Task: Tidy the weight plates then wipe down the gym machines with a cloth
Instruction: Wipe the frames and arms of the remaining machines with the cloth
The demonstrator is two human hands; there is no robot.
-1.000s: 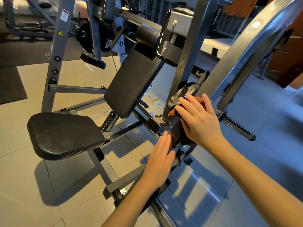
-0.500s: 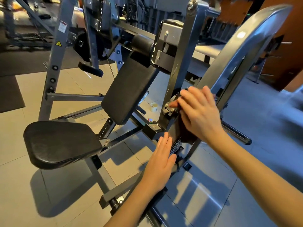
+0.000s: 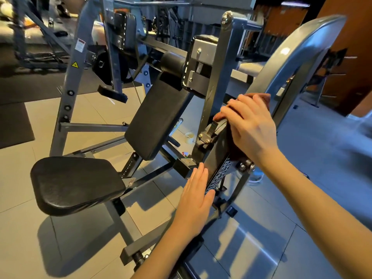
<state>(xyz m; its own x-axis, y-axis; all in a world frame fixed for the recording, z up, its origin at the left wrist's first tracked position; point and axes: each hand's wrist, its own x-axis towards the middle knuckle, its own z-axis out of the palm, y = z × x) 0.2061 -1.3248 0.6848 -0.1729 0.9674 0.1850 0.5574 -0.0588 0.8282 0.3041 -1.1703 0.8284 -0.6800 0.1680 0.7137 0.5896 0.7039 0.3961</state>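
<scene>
Steel-framed machine (image 3: 217, 77) mid-wipe: right hand (image 3: 251, 129) holds cloth (image 3: 259, 96) on its black bar (image 3: 216, 158).
Frame looks heavy and rigid and should not shift under pressure. Seat (image 3: 76, 184) and back pad (image 3: 159, 115) are padded black vinyl, probably slick when damp. The bar has white lettering and slopes down beside the grey upright; it is hard and smooth, but nearby bolts and brackets could snag fabric. Cloth is reddish-brown, soft, light, bunched at the bar's upper end, and best kept wadded under the palm. Right hand's fingers bend over it, pressing down. Left hand (image 3: 196, 198) is flat with fingers straight, touching the bar's lower side, holding nothing.
</scene>
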